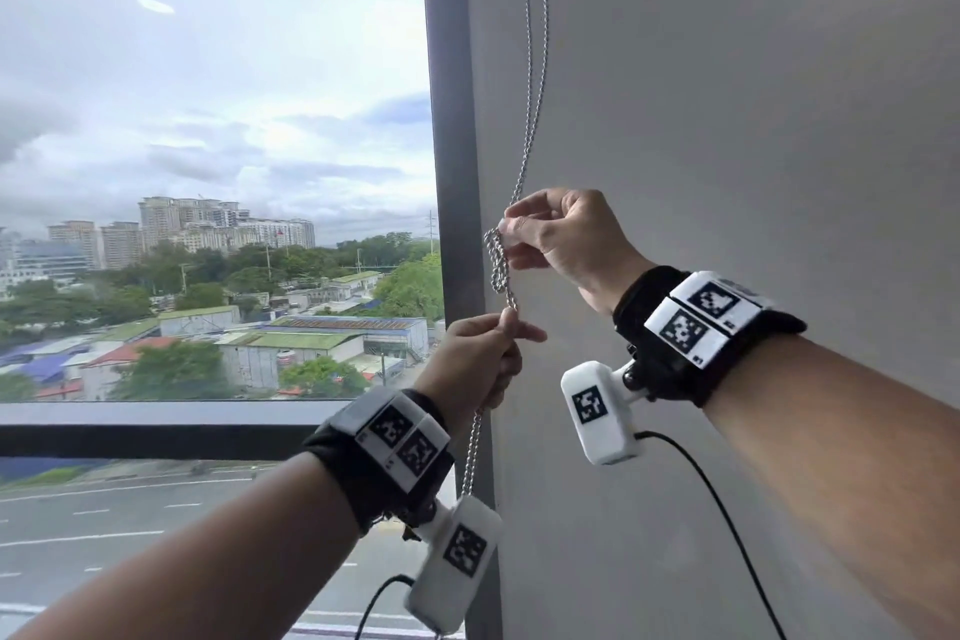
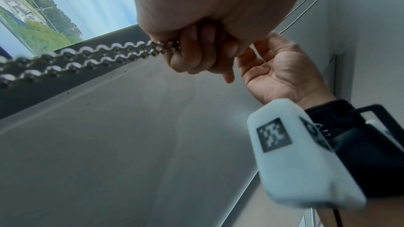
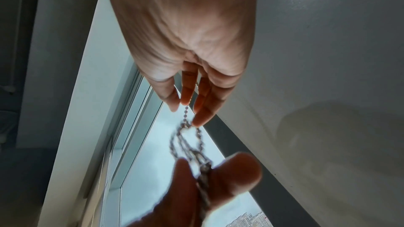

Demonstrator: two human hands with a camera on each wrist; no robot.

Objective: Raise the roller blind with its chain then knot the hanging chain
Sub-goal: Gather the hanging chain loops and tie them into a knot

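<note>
Beside window frame (image 1: 452, 120): chain (image 1: 500, 265), both hands.

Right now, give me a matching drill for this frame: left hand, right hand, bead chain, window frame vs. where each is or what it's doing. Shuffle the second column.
Things:
1. left hand
2. right hand
3. bead chain
4. window frame

States:
A. dark upright strip between glass and grey wall
B. pinches the top of the twisted loop
C. hangs doubled from above, twisted between the hands
D. lower grip, fingers curled round both strands below the twist

Pairs: 1-D, 2-B, 3-C, 4-A
</note>
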